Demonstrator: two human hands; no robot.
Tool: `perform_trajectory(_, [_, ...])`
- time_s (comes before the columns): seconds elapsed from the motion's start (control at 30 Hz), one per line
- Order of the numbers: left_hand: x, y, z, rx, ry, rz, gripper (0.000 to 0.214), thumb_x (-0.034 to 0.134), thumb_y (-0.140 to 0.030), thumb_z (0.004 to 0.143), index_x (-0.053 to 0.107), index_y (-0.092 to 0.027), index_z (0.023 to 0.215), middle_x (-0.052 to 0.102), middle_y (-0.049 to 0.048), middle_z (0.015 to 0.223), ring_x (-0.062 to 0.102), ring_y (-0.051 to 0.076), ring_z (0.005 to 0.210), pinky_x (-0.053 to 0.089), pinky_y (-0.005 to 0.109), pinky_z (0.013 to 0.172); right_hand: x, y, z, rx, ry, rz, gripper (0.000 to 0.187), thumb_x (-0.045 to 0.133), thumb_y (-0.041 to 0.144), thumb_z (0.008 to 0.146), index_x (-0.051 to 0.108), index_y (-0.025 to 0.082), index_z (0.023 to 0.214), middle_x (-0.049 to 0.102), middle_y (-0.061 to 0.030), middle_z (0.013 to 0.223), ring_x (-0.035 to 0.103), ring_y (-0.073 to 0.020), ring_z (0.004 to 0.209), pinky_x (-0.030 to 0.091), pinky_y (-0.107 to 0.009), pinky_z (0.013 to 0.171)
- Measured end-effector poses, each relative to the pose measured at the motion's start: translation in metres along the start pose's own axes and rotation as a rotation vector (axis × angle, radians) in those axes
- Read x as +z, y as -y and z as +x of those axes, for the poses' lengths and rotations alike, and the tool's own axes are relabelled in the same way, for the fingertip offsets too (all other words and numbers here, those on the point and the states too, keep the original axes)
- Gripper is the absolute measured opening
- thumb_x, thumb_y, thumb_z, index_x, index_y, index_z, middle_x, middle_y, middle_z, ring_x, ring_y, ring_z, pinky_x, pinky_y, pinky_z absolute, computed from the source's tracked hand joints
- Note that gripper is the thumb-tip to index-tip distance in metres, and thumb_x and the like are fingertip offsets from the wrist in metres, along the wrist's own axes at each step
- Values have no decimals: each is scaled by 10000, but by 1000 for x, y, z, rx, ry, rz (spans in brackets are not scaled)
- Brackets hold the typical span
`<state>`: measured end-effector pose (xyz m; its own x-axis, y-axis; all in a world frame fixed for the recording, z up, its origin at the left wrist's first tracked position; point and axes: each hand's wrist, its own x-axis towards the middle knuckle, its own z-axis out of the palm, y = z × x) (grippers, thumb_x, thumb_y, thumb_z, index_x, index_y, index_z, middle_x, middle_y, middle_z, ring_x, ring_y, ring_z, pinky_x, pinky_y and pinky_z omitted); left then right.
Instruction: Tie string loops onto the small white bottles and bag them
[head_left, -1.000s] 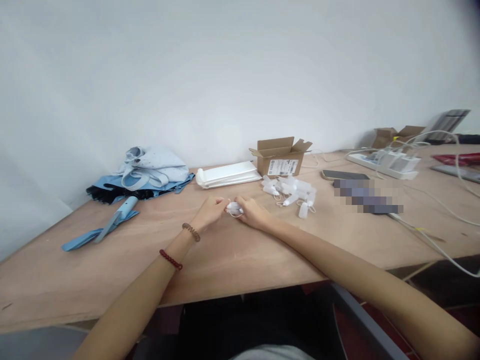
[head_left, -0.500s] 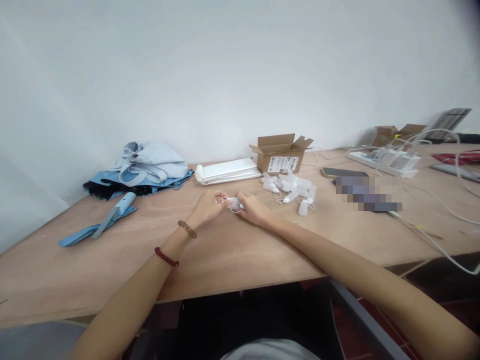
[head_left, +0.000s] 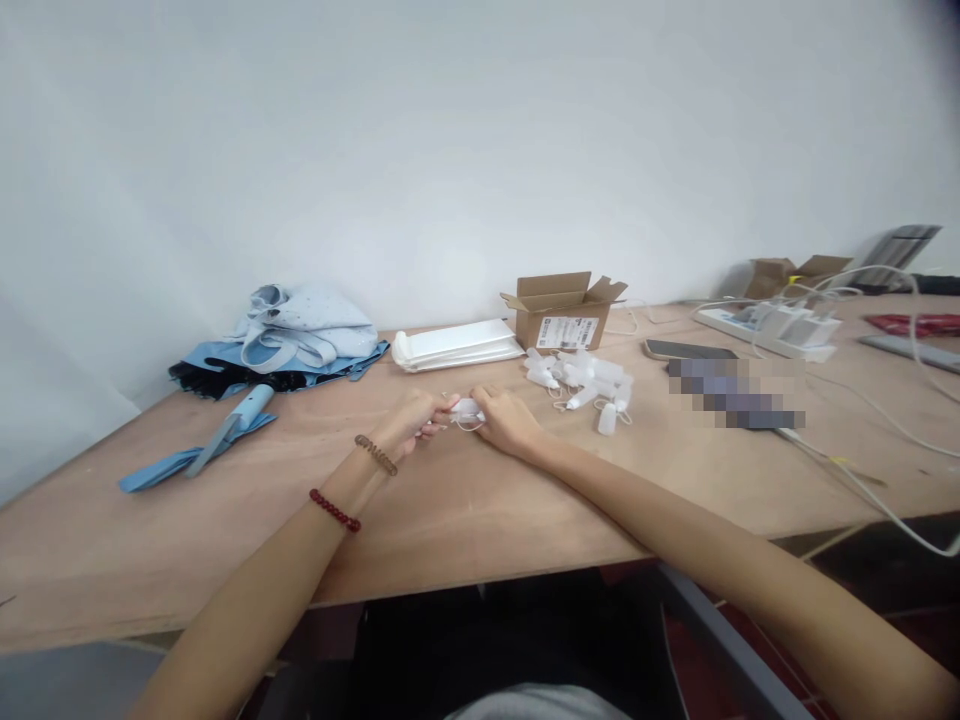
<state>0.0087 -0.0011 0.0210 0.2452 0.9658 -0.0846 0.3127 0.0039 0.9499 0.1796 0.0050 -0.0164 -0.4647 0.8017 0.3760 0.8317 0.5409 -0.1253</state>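
Note:
Between my two hands is a small translucent white plastic bottle (head_left: 466, 407) with a thin white loop of cord hanging under it. My right hand (head_left: 504, 418) is closed around its right end, the fingers partly hiding it. My left hand (head_left: 420, 418) pinches its left end with thumb and forefinger; the other fingers are curled below. Just right of my right hand lies a loose pile of similar small bottles (head_left: 581, 377), several with cord loops. One of them (head_left: 607, 419) lies at the pile's near edge.
Behind the pile stands an open cardboard box (head_left: 559, 325) with a label. White padded packets (head_left: 457, 345) lie beside it. At left are a blue umbrella (head_left: 251, 408) and a light cloth bag (head_left: 307, 325). Phones (head_left: 690, 349), a power strip (head_left: 772, 330) and cables cover the right of the wooden table (head_left: 450, 520).
My left hand has rolled over the bottle's left end, knuckles now higher and fingers curled beneath. My right hand has stayed nearly in place on the bottle. The pile is unchanged.

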Motion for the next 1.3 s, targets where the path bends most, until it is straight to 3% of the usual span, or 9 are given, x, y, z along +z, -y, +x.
perform_trajectory(0.1, [2,-1,-1,-91,-45,-56,387,676,-471,719,499,-162,567,242,-90,467,167,35,388,101,227,410,-1,0,1,-4,-10,-52,172,530,225,845,542,163,1005,642,-145,1056,565,-267,992,382,-324,801])
perform_trajectory(0.17, [1,-1,-1,-43,-125,46,373,657,-475,736,538,-156,582,290,-73,454,225,54,391,140,234,419,-2,0,2,20,-3,-71,177,532,230,842,547,166,1007,649,-149,1055,570,-274,993,385,-334,810])
perform_trajectory(0.33, [-7,-6,-2,383,-482,463,207,633,-353,748,645,-146,763,473,-32,517,455,131,538,339,249,553,-3,-7,2,105,3,-60,207,556,231,813,552,159,1007,664,-153,1042,603,-271,935,389,-330,772])
perform_trajectory(0.43, [-11,-6,-3,552,-389,552,230,602,-324,776,681,-162,919,436,-57,514,435,124,536,345,240,589,-5,-12,2,124,-1,-43,207,550,251,821,554,157,1006,669,-150,1033,612,-258,908,382,-317,749])
perform_trajectory(0.53, [-9,-1,-2,559,-232,624,254,606,-336,786,706,-168,949,469,-46,552,434,117,535,317,236,573,-6,-15,1,91,1,-20,190,527,259,838,560,158,995,677,-142,1025,615,-246,900,372,-303,736])
perform_trajectory(0.83, [-5,11,2,618,-155,748,309,536,-351,848,671,-131,1019,481,-30,574,439,123,527,269,241,543,-7,-19,1,6,-3,53,176,519,263,853,571,157,984,694,-111,971,620,-219,884,344,-267,714])
perform_trajectory(1.0, [-4,10,1,641,-110,790,336,435,-379,911,623,-139,771,520,-6,593,448,126,556,248,253,545,-9,-14,0,5,18,28,147,508,231,848,563,166,968,696,-93,942,617,-214,879,331,-265,717])
perform_trajectory(1.13, [-5,10,5,604,-112,773,441,380,-407,930,537,-148,610,431,-22,527,381,114,512,208,264,524,-9,-13,1,4,17,1,146,521,241,838,559,170,960,694,-97,966,614,-217,881,322,-276,722])
perform_trajectory(1.3, [-9,10,7,579,-123,673,305,528,-423,848,634,-156,949,485,-42,585,437,127,564,295,238,555,-9,-14,1,29,7,2,159,520,287,850,558,169,949,698,-96,950,619,-220,874,318,-276,692])
